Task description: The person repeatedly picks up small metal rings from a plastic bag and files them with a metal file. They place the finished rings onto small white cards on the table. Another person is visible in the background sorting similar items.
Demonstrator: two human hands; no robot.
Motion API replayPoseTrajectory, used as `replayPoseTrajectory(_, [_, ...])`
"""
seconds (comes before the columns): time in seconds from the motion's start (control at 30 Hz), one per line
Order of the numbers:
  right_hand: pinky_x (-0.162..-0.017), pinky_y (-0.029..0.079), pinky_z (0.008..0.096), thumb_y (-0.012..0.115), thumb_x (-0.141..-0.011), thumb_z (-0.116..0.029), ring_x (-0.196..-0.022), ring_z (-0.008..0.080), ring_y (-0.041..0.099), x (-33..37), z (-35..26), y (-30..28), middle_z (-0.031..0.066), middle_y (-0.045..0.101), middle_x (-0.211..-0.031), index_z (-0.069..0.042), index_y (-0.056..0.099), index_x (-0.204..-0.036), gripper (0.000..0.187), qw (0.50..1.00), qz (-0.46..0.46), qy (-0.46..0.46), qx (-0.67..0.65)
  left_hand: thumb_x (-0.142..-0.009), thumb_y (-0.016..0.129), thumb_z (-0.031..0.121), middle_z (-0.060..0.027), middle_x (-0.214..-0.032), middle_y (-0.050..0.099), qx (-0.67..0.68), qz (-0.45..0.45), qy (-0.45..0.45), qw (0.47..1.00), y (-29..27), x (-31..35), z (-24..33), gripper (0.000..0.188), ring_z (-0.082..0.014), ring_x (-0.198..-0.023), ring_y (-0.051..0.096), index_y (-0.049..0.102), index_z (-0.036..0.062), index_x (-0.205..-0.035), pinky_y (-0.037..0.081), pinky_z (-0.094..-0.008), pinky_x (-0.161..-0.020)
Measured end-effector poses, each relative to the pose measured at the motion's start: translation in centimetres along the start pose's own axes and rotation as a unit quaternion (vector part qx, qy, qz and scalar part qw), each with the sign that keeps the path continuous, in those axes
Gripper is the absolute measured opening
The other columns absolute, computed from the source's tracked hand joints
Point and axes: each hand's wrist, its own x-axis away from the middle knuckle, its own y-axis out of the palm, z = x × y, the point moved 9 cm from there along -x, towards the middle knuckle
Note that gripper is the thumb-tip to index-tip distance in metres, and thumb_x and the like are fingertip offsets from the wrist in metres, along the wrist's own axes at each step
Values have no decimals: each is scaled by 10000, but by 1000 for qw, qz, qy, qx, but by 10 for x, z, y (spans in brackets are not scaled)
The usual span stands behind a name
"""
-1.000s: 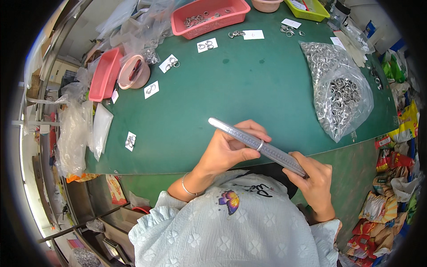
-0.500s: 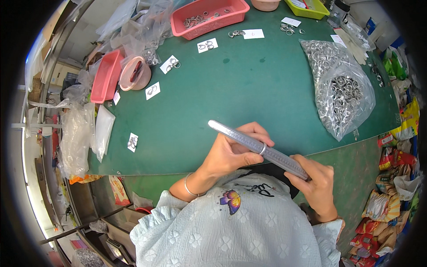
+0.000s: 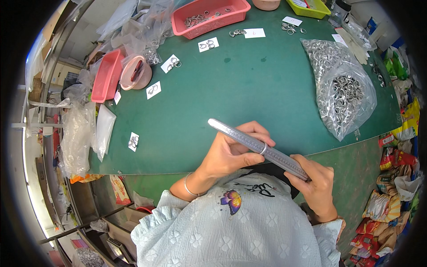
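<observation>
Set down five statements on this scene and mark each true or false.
1. The left hand is at a silver ring around the grey rod. True.
2. The right hand grips the rod's lower end. True.
3. A cardboard box lies to the hands' right. False: a clear bag of rings lies there.
4. The far pink basket holds metal rings. True.
5. A red coat is worn. False: the top in view is pale blue.

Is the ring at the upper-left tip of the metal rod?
No, the ring encircles the metal rod partway along, beside the thumb of the left hand, well away from that tip.
</observation>
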Motion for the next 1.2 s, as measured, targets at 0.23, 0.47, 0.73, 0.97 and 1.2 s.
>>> replayPoseTrajectory(0.23, [-401, 401, 289, 753, -639, -116, -440, 197, 529, -2, -2, 1, 80, 554, -585, -20, 621, -920, 325, 1000, 7, -11, 13, -681, 755, 179, -114, -914, 536, 0, -13, 3, 1000, 0, -1, 1, 337, -192, -845, 522, 630, -46, -900, 420, -310, -757])
replayPoseTrajectory(0.47, [-403, 402, 282, 751, -633, -83, -443, 190, 525, 0, -5, 6, 94, 550, -586, -5, 620, -927, 331, 999, 33, -5, -4, -690, 725, 109, -105, -926, 537, 28, -26, -9, 999, 1, -3, 6, 265, -179, -844, 515, 633, -42, -887, 416, -294, -758])
replayPoseTrajectory(0.73, [-426, 428, 280, 751, -632, -62, -475, 202, 554, -1, -3, 10, 128, 588, -645, 23, 610, -936, 345, 999, 38, -4, -17, -689, 728, 120, -97, -931, 541, 29, -24, -24, 999, -1, -4, 7, 261, -171, -859, 512, 635, -42, -872, 409, -291, -773])
replayPoseTrajectory(0.97, [-428, 430, 285, 745, -651, -71, -473, 205, 553, -2, 0, 12, 130, 597, -662, 28, 602, -954, 349, 999, 33, 5, -23, -676, 749, 169, -80, -925, 544, 23, -8, -23, 999, -8, -7, 1, 306, -167, -861, 512, 634, -33, -876, 400, -286, -787])
replayPoseTrajectory(1.2, [-430, 434, 293, 741, -669, -84, -479, 214, 562, -6, 1, 12, 135, 607, -677, 30, 601, -964, 346, 999, 37, -9, -6, -670, 760, 202, -67, -920, 538, 13, 19, -24, 999, -16, -8, -5, 339, -162, -863, 516, 637, -16, -899, 404, -279, -793])
